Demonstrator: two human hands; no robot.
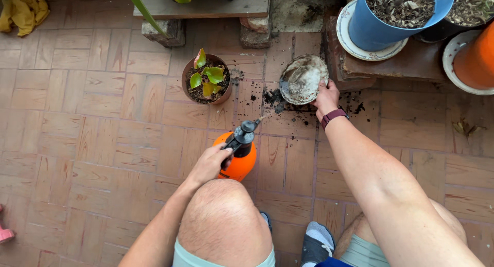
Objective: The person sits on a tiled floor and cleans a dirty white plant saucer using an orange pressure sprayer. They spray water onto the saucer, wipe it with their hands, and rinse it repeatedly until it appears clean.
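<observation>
My left hand (pixel 210 163) grips the black pump head of an orange spray bottle (pixel 240 159) that stands on the tiled floor, its nozzle turned toward the dirty plate. My right hand (pixel 327 98), with a dark red band on the wrist, holds the rim of a round soil-stained plate (pixel 302 78), tilted on edge over the floor. Dark soil (pixel 272 98) lies scattered on the tiles just below the plate. A small brown pot with a green-leaved plant (pixel 207 79) stands to the left of the plate.
A blue pot on a white saucer (pixel 382 30) and an orange pot (pixel 476 61) sit on a low ledge at top right. A wooden plank on bricks (pixel 206 7) lies at the top. A yellow cloth (pixel 23 12) rests at top left. My knees and shoes fill the bottom.
</observation>
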